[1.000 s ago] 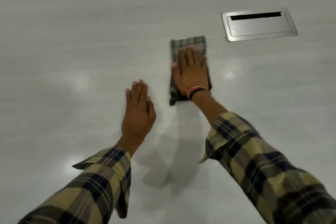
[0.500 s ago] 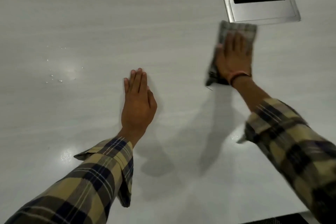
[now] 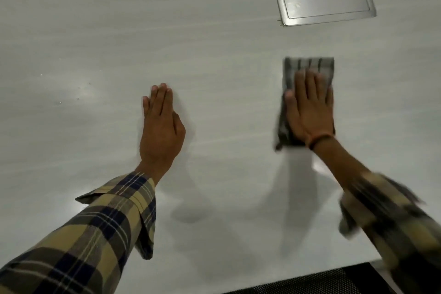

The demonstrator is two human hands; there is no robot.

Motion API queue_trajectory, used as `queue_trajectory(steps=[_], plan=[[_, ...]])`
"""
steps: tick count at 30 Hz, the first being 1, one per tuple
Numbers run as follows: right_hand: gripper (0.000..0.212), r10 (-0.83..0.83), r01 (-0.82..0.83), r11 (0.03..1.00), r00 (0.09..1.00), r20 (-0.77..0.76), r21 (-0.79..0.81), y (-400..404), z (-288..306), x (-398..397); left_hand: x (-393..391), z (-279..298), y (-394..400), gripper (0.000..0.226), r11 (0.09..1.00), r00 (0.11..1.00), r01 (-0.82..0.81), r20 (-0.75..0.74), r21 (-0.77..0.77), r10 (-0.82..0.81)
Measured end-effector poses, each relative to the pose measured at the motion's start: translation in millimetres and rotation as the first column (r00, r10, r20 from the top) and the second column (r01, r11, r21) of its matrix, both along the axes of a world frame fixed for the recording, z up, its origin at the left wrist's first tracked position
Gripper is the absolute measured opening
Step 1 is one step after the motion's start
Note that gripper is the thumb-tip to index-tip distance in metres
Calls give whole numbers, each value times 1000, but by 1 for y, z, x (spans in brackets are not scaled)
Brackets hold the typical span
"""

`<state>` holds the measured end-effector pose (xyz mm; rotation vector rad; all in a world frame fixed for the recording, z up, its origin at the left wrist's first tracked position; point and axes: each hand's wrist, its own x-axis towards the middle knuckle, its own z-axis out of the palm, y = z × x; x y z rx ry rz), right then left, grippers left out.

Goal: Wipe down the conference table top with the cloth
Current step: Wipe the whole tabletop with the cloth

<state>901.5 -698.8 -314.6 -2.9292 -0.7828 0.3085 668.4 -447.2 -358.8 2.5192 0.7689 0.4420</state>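
The pale grey conference table top [image 3: 214,43] fills the view. A folded grey striped cloth [image 3: 307,67] lies flat on it at right of centre. My right hand [image 3: 310,107] presses down on the cloth with straight fingers, covering its middle and near part. My left hand [image 3: 161,126] rests flat on the bare table left of centre, fingers straight and together, well apart from the cloth.
A brushed metal cable hatch [image 3: 324,3] with a dark slot is set into the table beyond the cloth. A few water droplets [image 3: 78,93] glint at the left. The table's near edge and a dark mesh chair [image 3: 310,281] show at the bottom right.
My right hand slid the cloth right and up to the hatch, then pulled it back toward me. My left hand stayed flat in the same spot.
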Motion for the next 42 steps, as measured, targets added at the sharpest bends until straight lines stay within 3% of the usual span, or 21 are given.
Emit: queue_trajectory(steps=[2,6,8,11,13,15,18,20,22,24,27,29,31,33,35,37,39,42], plan=[[77,-43,44,999,999,-10,13,62,-3,25,-2,0,1,54,1000,1000,6,-19,-8,-6],[69,267,-269,959,963,30,87,140,-13,-45,-2,2,2,54,1000,1000,2,7,-12,-2],[64,429,-427,894,903,16,138,105,-9,-110,-2,1,1,53,1000,1000,15,27,2,-15],[60,541,-528,828,841,-22,190,6,0,-164,-3,3,2,53,1000,1000,13,25,-16,-13],[58,501,-493,856,865,-17,159,-49,0,-144,-3,4,1,53,1000,1000,11,14,-14,-11],[60,334,-333,941,943,1,60,-72,-1,-89,0,3,0,54,1000,1000,14,2,-9,-14],[65,71,-71,997,997,5,22,-39,0,1,0,3,1,55,1000,1000,11,-20,0,-11],[69,-3,3,1000,1000,2,29,13,-2,28,-1,3,1,54,1000,999,12,-30,-4,-12],[70,40,-41,997,999,15,60,63,-7,15,0,3,0,54,1000,1000,7,-26,-1,-7],[68,211,-213,973,977,37,92,84,-11,-39,1,3,-1,54,1000,1000,-3,-11,1,3],[62,475,-472,868,880,21,153,33,-7,-140,-2,2,-2,53,1000,1000,8,9,-9,-8],[59,520,-511,843,854,-12,167,-30,-5,-165,-3,0,-7,53,1000,1000,26,15,12,-27],[59,401,-394,910,916,-31,128,-73,-5,-144,0,-2,-6,53,999,999,39,25,33,-40],[64,157,-156,987,988,-9,41,-83,-5,-97,4,-3,-6,53,999,999,33,28,34,-34],[71,-82,82,997,997,-1,1,-50,1,-55,3,-3,-1,53,1000,999,17,37,22,-18],[73,-187,187,982,982,-32,-3,7,2,-32,5,-3,-1,53,999,999,33,36,-4,-33],[72,-98,98,995,995,-8,1,68,-2,-48,8,1,0,56,996,997,58,55,-72,-55],[68,210,-210,978,978,-1,13,123,-6,-152,-13,18,17,54,971,995,55,93,-231,-34]])
